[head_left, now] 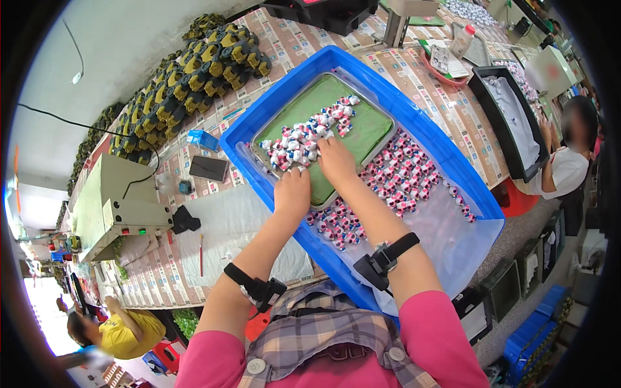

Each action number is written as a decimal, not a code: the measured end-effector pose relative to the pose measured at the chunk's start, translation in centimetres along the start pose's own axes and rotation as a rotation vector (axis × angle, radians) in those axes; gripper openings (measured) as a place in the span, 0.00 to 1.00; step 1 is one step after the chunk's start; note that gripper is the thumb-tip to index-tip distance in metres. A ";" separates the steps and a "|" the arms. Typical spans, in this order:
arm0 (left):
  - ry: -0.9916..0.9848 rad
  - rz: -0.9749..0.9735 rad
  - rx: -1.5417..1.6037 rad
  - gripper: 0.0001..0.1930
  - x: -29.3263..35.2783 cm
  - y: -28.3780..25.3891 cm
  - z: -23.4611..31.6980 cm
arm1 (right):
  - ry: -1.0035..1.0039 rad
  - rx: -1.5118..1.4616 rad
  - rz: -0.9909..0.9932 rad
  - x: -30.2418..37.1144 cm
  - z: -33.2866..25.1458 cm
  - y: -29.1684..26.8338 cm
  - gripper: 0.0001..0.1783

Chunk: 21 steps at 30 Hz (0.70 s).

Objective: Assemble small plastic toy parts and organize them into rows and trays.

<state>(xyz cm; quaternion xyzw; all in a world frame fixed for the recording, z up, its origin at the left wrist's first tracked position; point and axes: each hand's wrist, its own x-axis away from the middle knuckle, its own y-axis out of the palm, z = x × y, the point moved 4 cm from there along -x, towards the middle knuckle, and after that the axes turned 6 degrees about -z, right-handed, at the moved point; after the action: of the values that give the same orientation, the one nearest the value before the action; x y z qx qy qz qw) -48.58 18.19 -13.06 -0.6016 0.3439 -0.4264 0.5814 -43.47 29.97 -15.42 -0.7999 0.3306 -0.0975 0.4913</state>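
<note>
A metal tray (392,123) with a green lining (362,139) lies inside a big blue bin (242,132). On the lining is a heap of small white, pink and blue toy figures (299,139). My right hand (337,161) reaches into the right side of this heap, fingers bent and tips among the figures. Over the tray's near left edge is my left hand (293,192), its fingers curled closed at the heap's lower edge. Whatever either hand pinches is hidden by the fingers.
Many similar pink and white figures (401,174) lie in the bin on a clear plastic sheet (440,239). Black-and-yellow parts (194,81) are piled far left, near a pale green machine (123,194). A black tray (511,123) and a co-worker (569,161) are at right.
</note>
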 end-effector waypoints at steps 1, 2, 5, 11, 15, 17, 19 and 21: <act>0.023 0.004 0.020 0.10 0.3 -0.1 0.2 | -0.020 0.061 -0.037 -0.1 0.1 0.2 0.13; 0.048 0.009 0.042 0.09 0.5 -0.2 0.4 | -0.038 0.125 -0.073 -0.1 0.3 0.3 0.13; 0.053 -0.012 0.046 0.08 0.9 -0.2 -0.1 | -0.030 0.215 -0.312 0.2 -0.4 -1.1 0.17; 0.046 -0.021 -0.042 0.06 0.5 0.7 0.6 | -0.234 0.164 -0.196 1.3 -0.1 -1.5 0.11; 0.112 -0.048 -0.056 0.06 1.0 0.7 1.5 | -0.245 0.141 -0.237 1.7 0.9 0.1 0.10; 0.119 -0.057 -0.070 0.06 1.1 0.9 1.6 | -0.186 0.095 -0.177 1.3 0.9 -0.6 0.10; 0.108 -0.083 -0.053 0.07 0.9 0.9 1.4 | -0.157 0.059 -0.171 2.0 1.1 -2.1 0.10; 0.127 -0.071 0.075 0.07 0.6 -0.7 2.0 | -0.134 -0.033 -0.124 2.8 2.0 -4.6 0.11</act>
<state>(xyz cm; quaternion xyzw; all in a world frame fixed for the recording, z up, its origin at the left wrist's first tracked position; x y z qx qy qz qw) -46.55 18.50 -12.17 -0.5630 0.3425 -0.4966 0.5649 -38.39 30.98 -13.02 -0.8315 0.2483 -0.0684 0.4922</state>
